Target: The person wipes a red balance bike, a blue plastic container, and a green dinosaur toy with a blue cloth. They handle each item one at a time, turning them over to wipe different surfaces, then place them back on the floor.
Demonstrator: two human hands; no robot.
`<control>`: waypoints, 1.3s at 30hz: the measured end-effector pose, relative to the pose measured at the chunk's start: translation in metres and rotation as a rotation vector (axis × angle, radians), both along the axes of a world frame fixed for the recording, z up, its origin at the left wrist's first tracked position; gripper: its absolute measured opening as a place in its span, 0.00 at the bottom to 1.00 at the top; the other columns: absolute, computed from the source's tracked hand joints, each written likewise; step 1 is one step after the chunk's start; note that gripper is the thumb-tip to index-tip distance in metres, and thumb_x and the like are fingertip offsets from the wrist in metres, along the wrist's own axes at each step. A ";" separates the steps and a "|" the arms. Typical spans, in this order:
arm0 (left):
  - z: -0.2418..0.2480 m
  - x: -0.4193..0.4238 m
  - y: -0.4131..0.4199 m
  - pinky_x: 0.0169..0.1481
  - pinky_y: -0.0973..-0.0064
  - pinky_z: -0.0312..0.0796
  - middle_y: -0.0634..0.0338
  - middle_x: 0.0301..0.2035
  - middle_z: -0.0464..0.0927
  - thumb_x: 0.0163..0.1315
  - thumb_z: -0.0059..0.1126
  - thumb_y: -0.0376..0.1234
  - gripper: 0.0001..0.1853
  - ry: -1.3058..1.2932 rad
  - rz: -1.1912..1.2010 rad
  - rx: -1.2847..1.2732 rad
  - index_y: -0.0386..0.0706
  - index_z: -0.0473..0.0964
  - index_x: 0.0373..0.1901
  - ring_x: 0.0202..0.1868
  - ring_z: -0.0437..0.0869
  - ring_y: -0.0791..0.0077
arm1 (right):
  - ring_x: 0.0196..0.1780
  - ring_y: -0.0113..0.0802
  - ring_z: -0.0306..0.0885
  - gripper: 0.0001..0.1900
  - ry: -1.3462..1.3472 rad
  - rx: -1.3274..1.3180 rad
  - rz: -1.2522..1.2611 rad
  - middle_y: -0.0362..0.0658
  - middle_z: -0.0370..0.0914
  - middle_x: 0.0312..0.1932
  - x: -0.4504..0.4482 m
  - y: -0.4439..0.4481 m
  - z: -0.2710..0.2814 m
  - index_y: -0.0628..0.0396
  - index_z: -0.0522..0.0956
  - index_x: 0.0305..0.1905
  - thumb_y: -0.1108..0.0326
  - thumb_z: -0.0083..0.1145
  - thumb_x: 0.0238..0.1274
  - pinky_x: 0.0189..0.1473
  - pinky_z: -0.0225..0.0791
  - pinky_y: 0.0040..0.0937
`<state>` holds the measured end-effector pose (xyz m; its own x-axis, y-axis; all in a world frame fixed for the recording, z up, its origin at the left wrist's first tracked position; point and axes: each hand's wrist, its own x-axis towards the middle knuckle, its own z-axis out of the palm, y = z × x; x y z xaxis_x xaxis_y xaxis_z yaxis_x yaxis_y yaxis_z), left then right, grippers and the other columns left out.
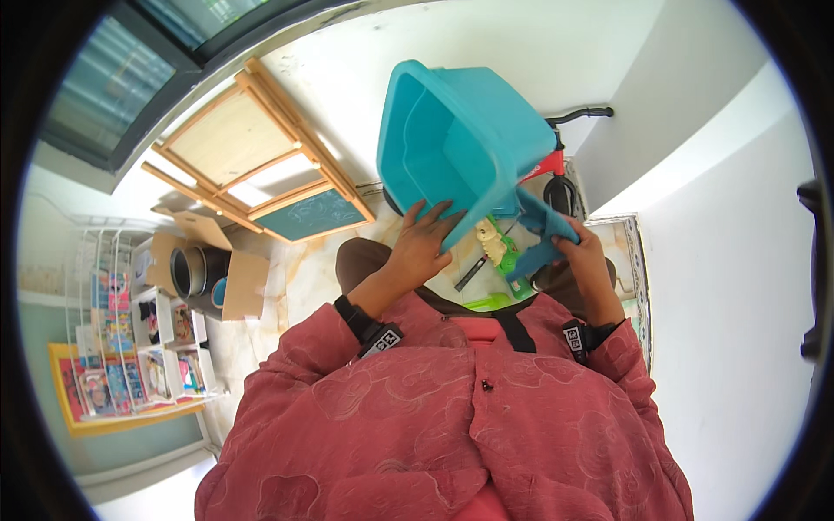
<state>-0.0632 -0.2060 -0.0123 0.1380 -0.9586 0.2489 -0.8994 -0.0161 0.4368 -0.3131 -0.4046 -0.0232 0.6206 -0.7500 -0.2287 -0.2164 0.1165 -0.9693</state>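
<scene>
A large turquoise plastic bin (456, 143) is tilted on its side in front of me, its opening facing left and towards me. My left hand (423, 244) grips the bin's near rim, with the fingers spread inside it. In my right hand (582, 254) is a blue cloth (544, 238), pinched at its upper right part and hanging beside the bin's lower right side. On the tiled floor below lie a green and cream plastic toy (498, 247), a black-handled tool (470, 273) and a bright green plastic piece (490, 301).
Behind the bin is a red and black children's bike (554, 163). A wooden easel with a chalkboard (313, 215) leans at the wall. To the left are an open cardboard box (247, 283) holding dark containers, a white shelf (172, 352) and a wire rack (117, 325). A wall (723, 260) rises on the right.
</scene>
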 end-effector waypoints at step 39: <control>0.046 -0.019 -0.045 0.66 0.59 0.69 0.51 0.60 0.74 0.76 0.42 0.43 0.25 1.977 0.165 -0.065 0.36 0.64 0.66 0.60 0.77 0.61 | 0.46 0.23 0.77 0.17 -0.108 -0.272 -0.064 0.39 0.81 0.44 -0.007 0.032 0.066 0.58 0.78 0.56 0.76 0.61 0.62 0.48 0.71 0.24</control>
